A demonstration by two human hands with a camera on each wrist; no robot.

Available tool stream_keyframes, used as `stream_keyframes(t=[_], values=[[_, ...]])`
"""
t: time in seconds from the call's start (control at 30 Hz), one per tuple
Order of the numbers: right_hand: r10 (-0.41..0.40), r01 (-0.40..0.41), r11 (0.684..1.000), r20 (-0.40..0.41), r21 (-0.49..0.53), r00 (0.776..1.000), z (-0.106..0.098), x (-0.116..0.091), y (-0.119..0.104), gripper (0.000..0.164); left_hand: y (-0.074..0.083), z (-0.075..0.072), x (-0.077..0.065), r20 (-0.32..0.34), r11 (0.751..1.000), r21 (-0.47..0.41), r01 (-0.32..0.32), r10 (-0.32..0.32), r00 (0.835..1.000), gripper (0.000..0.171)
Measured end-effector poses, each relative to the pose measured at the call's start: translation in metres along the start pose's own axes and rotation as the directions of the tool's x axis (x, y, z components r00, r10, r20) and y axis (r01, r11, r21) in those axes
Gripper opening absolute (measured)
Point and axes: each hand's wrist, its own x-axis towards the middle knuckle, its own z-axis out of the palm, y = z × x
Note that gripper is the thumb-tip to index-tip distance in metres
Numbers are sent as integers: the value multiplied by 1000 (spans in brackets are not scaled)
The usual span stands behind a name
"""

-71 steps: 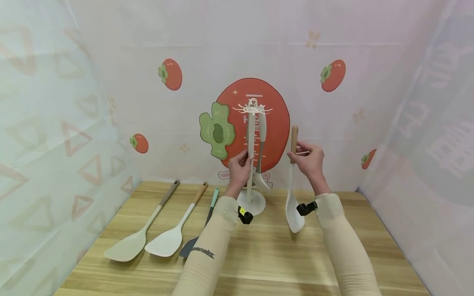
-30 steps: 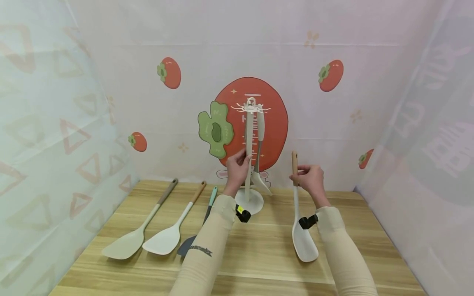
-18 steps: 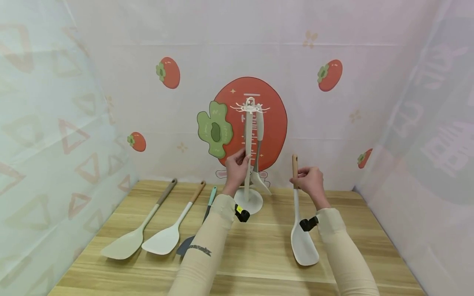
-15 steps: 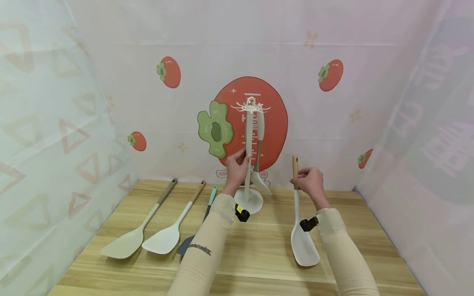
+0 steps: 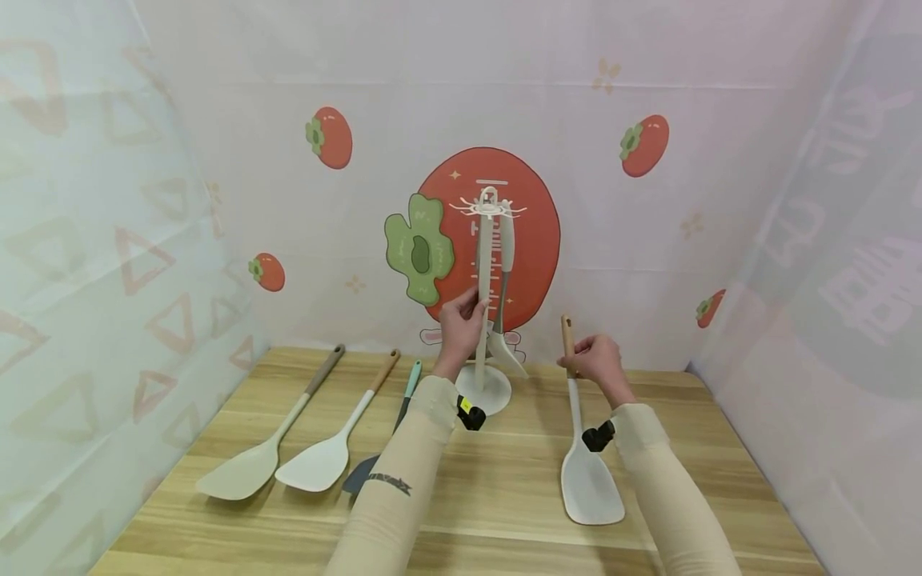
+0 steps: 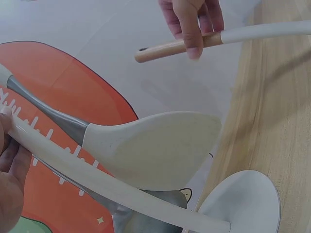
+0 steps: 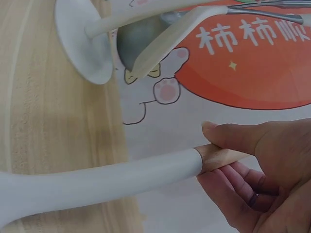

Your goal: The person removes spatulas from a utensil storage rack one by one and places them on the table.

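My left hand (image 5: 461, 328) grips the pole (image 5: 485, 264) of a white utensil stand, which has a ring of hooks on top and a round base (image 5: 497, 392). With thumb and fingers, my right hand (image 5: 598, 360) pinches the wooden handle (image 5: 567, 332) of a white spatula (image 5: 592, 488). The handle leans up toward the back, and the wide blade is low over the table at the right. From the stand hang a utensil with a cream head (image 6: 150, 150) and a grey utensil (image 7: 141, 41) with a rounded head, partly hidden behind the pole.
On the wooden table (image 5: 504, 512), to the left, lie a beige spatula (image 5: 241, 474), another white spatula (image 5: 317, 464) with a wooden handle, and a dark spatula (image 5: 406, 404) with a mint handle, partly covered by my left sleeve. A printed cloth (image 5: 619, 240) stands behind.
My right hand has lowered the white spatula toward the table and closer to me, and its blade has turned to show its broad face. My left hand stays on the pole.
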Motion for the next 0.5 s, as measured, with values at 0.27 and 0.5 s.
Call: stream_keyframes(t=[0.27, 0.5], values=[[8, -8, 999, 2, -52, 1000, 3, 5, 7, 30, 4, 2, 3, 8, 1000, 12, 22, -23, 1000, 41], [29, -28, 996, 14, -82, 999, 9, 6, 14, 27, 1, -1, 0, 4, 1000, 18, 8, -8, 1000, 40]])
